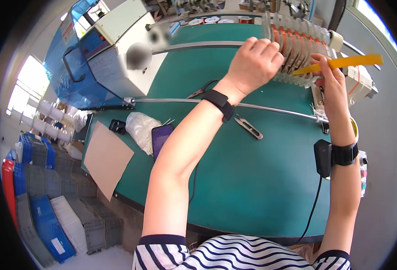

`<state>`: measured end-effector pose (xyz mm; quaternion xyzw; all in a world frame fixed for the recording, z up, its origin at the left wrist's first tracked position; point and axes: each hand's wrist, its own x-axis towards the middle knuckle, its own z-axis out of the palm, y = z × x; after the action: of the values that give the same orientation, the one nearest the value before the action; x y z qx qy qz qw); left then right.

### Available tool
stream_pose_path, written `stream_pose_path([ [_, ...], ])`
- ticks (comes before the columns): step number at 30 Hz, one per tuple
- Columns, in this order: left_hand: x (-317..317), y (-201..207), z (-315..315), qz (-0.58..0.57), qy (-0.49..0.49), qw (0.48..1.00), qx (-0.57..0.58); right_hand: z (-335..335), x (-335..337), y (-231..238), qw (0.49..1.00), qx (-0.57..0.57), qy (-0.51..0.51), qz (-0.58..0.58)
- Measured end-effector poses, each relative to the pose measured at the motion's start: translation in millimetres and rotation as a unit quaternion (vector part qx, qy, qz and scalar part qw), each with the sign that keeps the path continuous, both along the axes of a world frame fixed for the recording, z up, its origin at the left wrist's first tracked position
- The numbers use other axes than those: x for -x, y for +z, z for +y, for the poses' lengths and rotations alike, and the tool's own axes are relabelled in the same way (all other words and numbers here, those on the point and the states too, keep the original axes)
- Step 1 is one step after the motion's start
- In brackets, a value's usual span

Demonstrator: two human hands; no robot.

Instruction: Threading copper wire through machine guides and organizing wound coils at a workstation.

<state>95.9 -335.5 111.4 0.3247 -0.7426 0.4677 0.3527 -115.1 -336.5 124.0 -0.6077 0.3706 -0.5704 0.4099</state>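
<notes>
At the far right of the table stands a row of clear plastic discs (305, 33) with orange-copper wire coils (293, 37) between them. My left hand (257, 63) is closed at the left end of this row, its fingers curled down; what they hold, if anything, is hidden. My right hand (332, 81) grips a flat yellow pointed stick (353, 61) between thumb and fingers. The stick's narrow tip reaches left to the lower edge of the discs, by the coils, while its broad end sticks out to the right.
Thread snips (249, 127) and pliers (198, 92) lie on the green table (252, 180), beside a long metal rod (270, 110). Left are a phone (161, 137), a plastic bag (141, 130), cardboard (107, 155) and a machine with a blue cover (83, 67). Crates (50, 225) stand below.
</notes>
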Motion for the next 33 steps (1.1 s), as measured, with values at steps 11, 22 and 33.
stream_pose_path([
  [11,1.9,-48.9,19.3,0.118,0.021,0.964,-0.236,-7.5,1.3,-30.2,0.997,-0.046,0.057,0.035],
  [22,10.2,-44.7,10.9,0.565,-0.127,0.811,-0.085,-15.5,1.3,-34.6,0.999,-0.022,0.012,0.043],
  [33,-36.1,-63.3,15.4,0.324,0.087,0.885,-0.322,-14.9,-11.2,-25.6,0.999,0.043,-0.02,-0.026],
])
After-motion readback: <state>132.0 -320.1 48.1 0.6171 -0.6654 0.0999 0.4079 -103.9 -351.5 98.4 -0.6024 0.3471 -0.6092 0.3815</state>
